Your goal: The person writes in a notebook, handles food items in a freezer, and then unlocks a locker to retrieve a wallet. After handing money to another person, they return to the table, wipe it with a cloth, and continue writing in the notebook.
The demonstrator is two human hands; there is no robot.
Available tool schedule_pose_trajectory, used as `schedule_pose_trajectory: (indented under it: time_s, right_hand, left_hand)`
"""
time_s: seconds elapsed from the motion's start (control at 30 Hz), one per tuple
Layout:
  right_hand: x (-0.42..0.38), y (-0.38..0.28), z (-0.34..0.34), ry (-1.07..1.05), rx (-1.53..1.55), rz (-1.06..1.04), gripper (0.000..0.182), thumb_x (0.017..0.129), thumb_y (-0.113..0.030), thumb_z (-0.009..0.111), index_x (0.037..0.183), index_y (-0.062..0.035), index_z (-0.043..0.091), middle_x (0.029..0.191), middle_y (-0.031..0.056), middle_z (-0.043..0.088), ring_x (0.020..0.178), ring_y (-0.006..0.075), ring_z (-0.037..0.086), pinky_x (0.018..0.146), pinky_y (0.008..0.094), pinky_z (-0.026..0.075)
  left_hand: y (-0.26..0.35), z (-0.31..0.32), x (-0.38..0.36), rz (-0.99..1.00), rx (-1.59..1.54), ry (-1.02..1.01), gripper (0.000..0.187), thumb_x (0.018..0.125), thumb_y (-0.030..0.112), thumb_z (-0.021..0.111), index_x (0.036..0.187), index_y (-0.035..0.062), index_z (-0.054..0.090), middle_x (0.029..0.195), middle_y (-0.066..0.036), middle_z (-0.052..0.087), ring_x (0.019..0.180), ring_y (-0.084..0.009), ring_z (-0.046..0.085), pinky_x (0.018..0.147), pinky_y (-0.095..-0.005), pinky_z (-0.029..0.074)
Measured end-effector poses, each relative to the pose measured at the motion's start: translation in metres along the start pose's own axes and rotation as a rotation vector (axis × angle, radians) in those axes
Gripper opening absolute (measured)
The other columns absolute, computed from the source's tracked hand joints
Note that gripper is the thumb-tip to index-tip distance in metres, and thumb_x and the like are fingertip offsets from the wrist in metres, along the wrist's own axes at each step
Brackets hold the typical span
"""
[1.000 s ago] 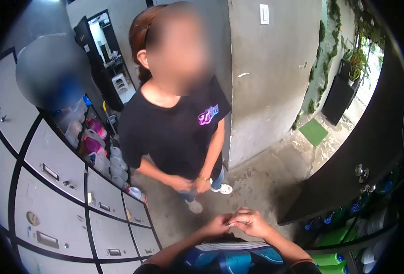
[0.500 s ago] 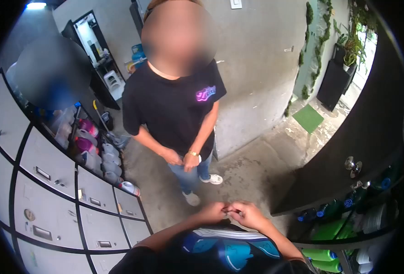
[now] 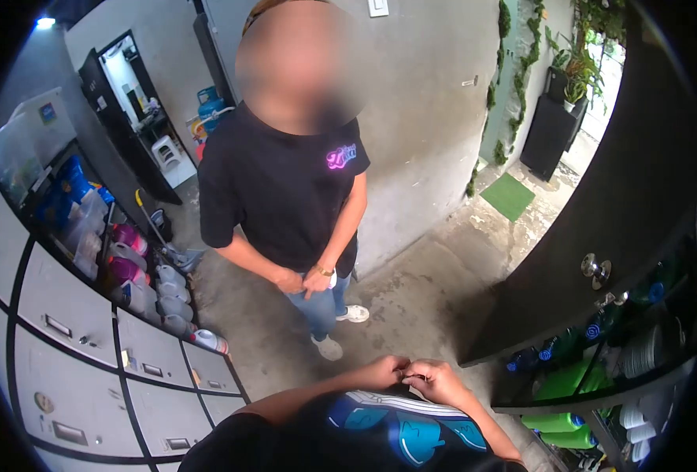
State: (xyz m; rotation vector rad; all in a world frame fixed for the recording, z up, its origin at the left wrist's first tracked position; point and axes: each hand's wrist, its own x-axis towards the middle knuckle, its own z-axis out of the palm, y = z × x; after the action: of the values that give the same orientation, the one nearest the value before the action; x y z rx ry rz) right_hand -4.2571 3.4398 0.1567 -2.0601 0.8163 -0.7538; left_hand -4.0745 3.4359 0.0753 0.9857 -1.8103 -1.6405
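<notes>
My left hand point(image 3: 386, 372) and my right hand point(image 3: 437, 381) meet in front of my torso, fingertips touching. Both have their fingers curled and pinched together. Whether something small sits between the fingertips, I cannot make out. Just below them is my black shirt with a blue and white print point(image 3: 411, 433). Facing me stands another person in a black T-shirt point(image 3: 285, 189) and jeans, whose own hands point(image 3: 307, 280) are joined low in front of the waist.
Grey lockers point(image 3: 69, 346) line the left side, with several plastic jugs point(image 3: 173, 291) on the floor beyond. At right stand a dark door point(image 3: 553, 291) with a round knob point(image 3: 596, 270) and a shelf holding green bottles point(image 3: 569, 436) and stacked plates point(image 3: 641, 358). A green mat point(image 3: 507, 197) lies farther back.
My view has turned slightly, so the surroundings sit farther left in the picture. My hands remain together, fingers a little shifted. The other person stays in place, hands still joined.
</notes>
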Motion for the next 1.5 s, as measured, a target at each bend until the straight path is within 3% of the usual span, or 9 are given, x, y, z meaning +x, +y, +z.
schedule_pose_trajectory:
  time_s: [0.2, 0.47, 0.6, 0.7, 0.8, 0.83, 1.03, 1.23, 1.5]
  right_hand:
    - [0.017, -0.026, 0.047, 0.110, -0.154, 0.099, 0.011, 0.076, -0.011, 0.064, 0.086, -0.0071, 0.062, 0.082, 0.0118, 0.064, 0.075, 0.0309, 0.061, 0.066, 0.0371, 0.049]
    - [0.056, -0.071, 0.120, 0.187, -0.234, 0.221, 0.011, 0.077, -0.009, 0.060, 0.088, -0.0055, 0.063, 0.079, 0.0146, 0.062, 0.075, 0.0330, 0.060, 0.066, 0.0385, 0.048]
    - [0.055, -0.100, 0.148, 0.290, -0.249, 0.318, 0.011, 0.076, -0.007, 0.061, 0.086, -0.0037, 0.063, 0.079, 0.0150, 0.062, 0.075, 0.0328, 0.060, 0.065, 0.0384, 0.048]
    - [0.047, -0.114, 0.166, 0.348, -0.265, 0.330, 0.010, 0.074, -0.005, 0.063, 0.084, -0.0034, 0.063, 0.079, 0.0136, 0.062, 0.076, 0.0317, 0.060, 0.066, 0.0376, 0.049]
    - [0.043, -0.126, 0.174, 0.364, -0.300, 0.386, 0.011, 0.074, -0.007, 0.063, 0.085, -0.0050, 0.064, 0.080, 0.0129, 0.063, 0.076, 0.0310, 0.061, 0.067, 0.0373, 0.049]
    - [0.042, -0.131, 0.174, 0.359, -0.320, 0.399, 0.012, 0.074, -0.007, 0.063, 0.085, -0.0056, 0.064, 0.080, 0.0127, 0.063, 0.076, 0.0308, 0.061, 0.067, 0.0374, 0.049]
    - [0.040, -0.140, 0.174, 0.336, -0.390, 0.409, 0.014, 0.073, -0.009, 0.063, 0.086, -0.0081, 0.065, 0.077, 0.0120, 0.062, 0.074, 0.0305, 0.060, 0.065, 0.0383, 0.049]
    - [0.027, -0.130, 0.164, 0.331, -0.367, 0.376, 0.014, 0.072, -0.006, 0.063, 0.085, -0.0078, 0.065, 0.075, 0.0124, 0.062, 0.076, 0.0306, 0.060, 0.068, 0.0389, 0.049]
    - [0.026, -0.135, 0.156, 0.166, -0.230, 0.345, 0.016, 0.075, -0.007, 0.060, 0.091, -0.0081, 0.063, 0.078, 0.0141, 0.062, 0.079, 0.0324, 0.059, 0.070, 0.0396, 0.048]
  left_hand:
    - [0.019, -0.049, -0.032, 0.060, 0.057, -0.193, 0.017, 0.084, 0.014, 0.057, 0.095, 0.0014, 0.058, 0.085, -0.011, 0.063, 0.077, -0.0167, 0.058, 0.070, -0.0314, 0.045]
    - [0.004, -0.121, -0.086, -0.213, 0.083, -0.188, 0.017, 0.081, 0.001, 0.052, 0.097, -0.0002, 0.057, 0.089, -0.009, 0.063, 0.086, -0.0150, 0.059, 0.076, -0.0281, 0.046]
    - [0.011, -0.132, -0.103, -0.171, 0.005, -0.270, 0.011, 0.083, 0.002, 0.050, 0.091, 0.0060, 0.057, 0.062, 0.003, 0.048, 0.047, -0.0037, 0.040, 0.042, -0.0210, 0.030]
    - [-0.015, -0.129, -0.109, -0.050, -0.018, -0.390, 0.017, 0.080, -0.001, 0.050, 0.094, 0.0057, 0.058, 0.068, 0.000, 0.054, 0.057, -0.0058, 0.049, 0.050, -0.0224, 0.039]
    - [-0.027, -0.120, -0.110, -0.037, -0.119, -0.549, 0.022, 0.077, -0.002, 0.052, 0.097, 0.0046, 0.058, 0.078, -0.004, 0.061, 0.074, -0.0095, 0.056, 0.065, -0.0263, 0.045]
    - [-0.027, -0.120, -0.108, -0.049, 0.033, -0.613, 0.025, 0.074, -0.001, 0.056, 0.100, 0.0019, 0.058, 0.088, -0.007, 0.064, 0.087, -0.0129, 0.056, 0.075, -0.0300, 0.045]
    - [-0.002, -0.112, -0.111, -0.034, 0.231, -0.675, 0.015, 0.078, 0.009, 0.060, 0.091, 0.0029, 0.061, 0.089, -0.013, 0.065, 0.084, -0.0159, 0.060, 0.075, -0.0324, 0.046]
    - [-0.008, -0.108, -0.104, -0.032, 0.029, -0.571, 0.014, 0.078, -0.002, 0.053, 0.091, 0.0017, 0.059, 0.082, -0.008, 0.063, 0.079, -0.0136, 0.058, 0.070, -0.0294, 0.046]
    - [-0.031, -0.101, -0.116, -0.237, -0.132, -0.442, 0.017, 0.079, -0.005, 0.049, 0.092, 0.0018, 0.058, 0.079, -0.005, 0.060, 0.076, -0.0108, 0.056, 0.067, -0.0259, 0.045]
